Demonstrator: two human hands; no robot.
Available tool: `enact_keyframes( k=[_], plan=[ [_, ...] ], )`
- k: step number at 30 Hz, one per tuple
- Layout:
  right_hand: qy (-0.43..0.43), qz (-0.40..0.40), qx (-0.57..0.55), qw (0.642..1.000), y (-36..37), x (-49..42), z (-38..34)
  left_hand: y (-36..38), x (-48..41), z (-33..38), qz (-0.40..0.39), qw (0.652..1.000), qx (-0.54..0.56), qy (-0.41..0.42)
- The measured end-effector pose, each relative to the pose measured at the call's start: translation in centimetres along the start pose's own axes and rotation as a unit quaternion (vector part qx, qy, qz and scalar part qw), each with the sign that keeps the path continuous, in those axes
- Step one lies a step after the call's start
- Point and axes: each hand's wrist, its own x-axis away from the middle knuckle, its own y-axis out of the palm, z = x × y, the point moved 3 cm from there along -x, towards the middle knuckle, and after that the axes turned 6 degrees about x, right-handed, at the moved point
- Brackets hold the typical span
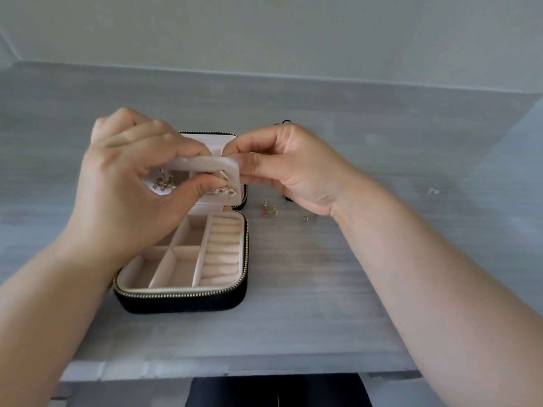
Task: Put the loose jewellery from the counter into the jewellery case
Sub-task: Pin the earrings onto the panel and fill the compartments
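Jewellery case [188,277] lies open at centre frame on the desk [323,289], its lower tray compartments bare. Left hand [126,189] pinches the pale earring panel [202,168] above the lid, and right hand [293,171] pinches that panel's right edge; both grips are narrow. Gold earrings [163,182] already hang on it, so the task looks partly done. Right of the case, coloured earrings [270,212] and a small gold piece [305,219] remain loose beneath the right wrist, which crowds them.
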Motion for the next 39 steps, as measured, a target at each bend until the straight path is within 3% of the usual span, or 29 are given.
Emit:
enact_keyframes(
  k=[5,7,9,11,16,20,25,28,33,39],
  plan=[
    [0.011,0.013,0.06,0.998,-0.5,0.2,-0.4,0.1,0.0,0.0,0.011,1.0,-0.009,0.023],
    [0.005,0.104,0.154,0.983,-2.8,0.5,-1.1,0.0,0.0,-0.5,0.019,1.0,-0.015,0.017],
    [-0.003,0.249,0.242,0.938,-6.3,1.2,-1.7,-0.2,0.2,-1.1,0.034,0.999,-0.023,0.005],
    [0.017,0.342,0.305,0.888,-9.3,1.8,-1.4,-0.4,0.1,-1.8,0.054,0.998,-0.029,-0.013],
    [0.163,0.301,0.436,0.832,-10.9,1.5,1.3,-0.4,-0.2,-2.7,0.063,0.996,-0.04,-0.047],
    [0.227,0.272,0.422,0.834,-9.9,0.7,2.9,-0.1,-0.3,-3.5,0.048,0.995,-0.047,-0.071],
    [0.197,0.224,0.439,0.848,-9.4,0.1,3.0,0.2,-0.3,-3.1,0.067,0.994,-0.044,-0.076],
    [0.174,0.258,0.427,0.849,-10.2,0.4,2.7,0.4,-0.3,-2.6,0.075,0.993,-0.037,-0.077],
    [0.128,0.305,0.322,0.887,-11.3,1.7,1.0,0.6,-0.2,-3.7,0.102,0.985,0.05,-0.127],
    [0.136,0.277,0.374,0.875,-10.7,1.4,1.1,0.6,-0.2,-4.3,0.125,0.976,0.083,-0.157]
  ],
)
